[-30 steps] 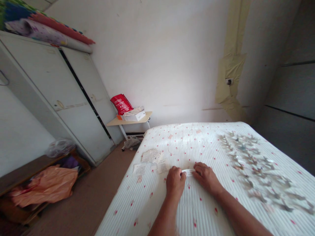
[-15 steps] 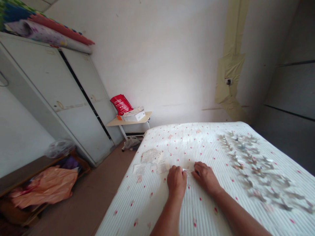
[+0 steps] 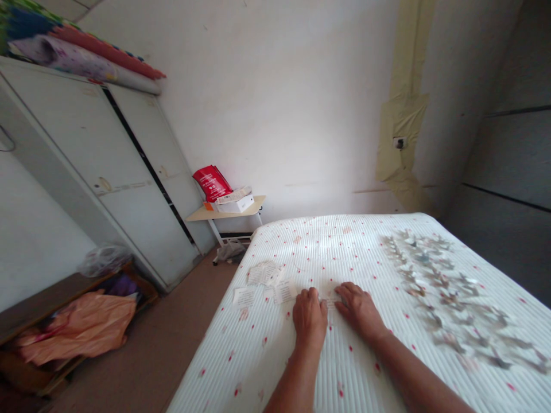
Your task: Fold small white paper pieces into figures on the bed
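A small piece of printed paper (image 3: 331, 299) lies on the bed between my hands, partly hidden by them. My left hand (image 3: 309, 314) is at its left edge, with bent fingers and the thumb against the paper. On the opposite edge, my right hand (image 3: 358, 308) has its fingers bent over the paper, the thumb closer to me. To the left of my left hand lie several similar printed paper pieces (image 3: 244, 297), some overlapping. On the right side of the bed several small folded paper shapes (image 3: 447, 281) stand in rough rows; their details are blurred.
The bed (image 3: 344, 355) has a white ribbed cover with red dots. Beyond its far left corner, a small table (image 3: 198, 214) bears a red bag (image 3: 212, 183) and a white box (image 3: 236, 203). Grey cabinets (image 3: 112, 149) and a wooden bench (image 3: 34, 292) stand at the left.
The fingers of my left hand have loosened and lifted slightly. My right hand has shifted a little to the left over the paper.
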Available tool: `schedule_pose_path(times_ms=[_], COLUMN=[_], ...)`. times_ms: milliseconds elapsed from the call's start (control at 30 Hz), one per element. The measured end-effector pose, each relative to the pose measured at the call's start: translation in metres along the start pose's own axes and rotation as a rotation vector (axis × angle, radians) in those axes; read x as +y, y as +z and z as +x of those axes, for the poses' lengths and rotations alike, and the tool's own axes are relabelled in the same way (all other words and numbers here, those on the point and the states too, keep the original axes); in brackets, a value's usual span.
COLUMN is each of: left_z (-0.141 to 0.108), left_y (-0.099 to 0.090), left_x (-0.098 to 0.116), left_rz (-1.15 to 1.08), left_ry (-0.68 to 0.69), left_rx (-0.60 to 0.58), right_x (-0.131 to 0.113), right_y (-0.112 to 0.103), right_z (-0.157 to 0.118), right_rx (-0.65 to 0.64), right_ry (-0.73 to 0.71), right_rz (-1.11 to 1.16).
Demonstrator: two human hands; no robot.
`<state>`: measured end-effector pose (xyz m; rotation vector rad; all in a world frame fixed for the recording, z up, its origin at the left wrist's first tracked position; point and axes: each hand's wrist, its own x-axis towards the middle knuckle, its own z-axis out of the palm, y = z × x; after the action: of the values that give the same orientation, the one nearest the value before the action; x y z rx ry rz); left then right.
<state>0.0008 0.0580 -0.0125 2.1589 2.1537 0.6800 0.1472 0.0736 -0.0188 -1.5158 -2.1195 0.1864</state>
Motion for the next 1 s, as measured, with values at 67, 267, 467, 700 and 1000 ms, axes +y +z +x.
schedule_pose_path(times_ms=[67,267,467,700,1000], left_z=[0.0,-0.001,-0.004,-0.003,0.001], left_y=[0.0,-0.001,-0.003,0.0,0.0], left_x=[-0.001,-0.005,-0.011,-0.013,-0.018], left_rz=[-0.015,-0.13,-0.349,-0.461,-0.918], left_ry=[0.012,0.037,0.077,0.102,0.156], left_rx=[0.006,0.017,0.015,0.09,0.2], right_x=[0.0,0.002,0.001,0.007,-0.001], right_y=[0.0,0.0,-0.007,-0.009,-0.017], right_z=[0.0,0.001,-0.001,-0.003,0.001], right_rx=[-0.011,-0.017,-0.026,-0.079,-0.086], right_ry=[-0.007,0.0,-0.014,-0.013,-0.035], right_rz=[-0.002,0.029,0.151,0.279,0.654])
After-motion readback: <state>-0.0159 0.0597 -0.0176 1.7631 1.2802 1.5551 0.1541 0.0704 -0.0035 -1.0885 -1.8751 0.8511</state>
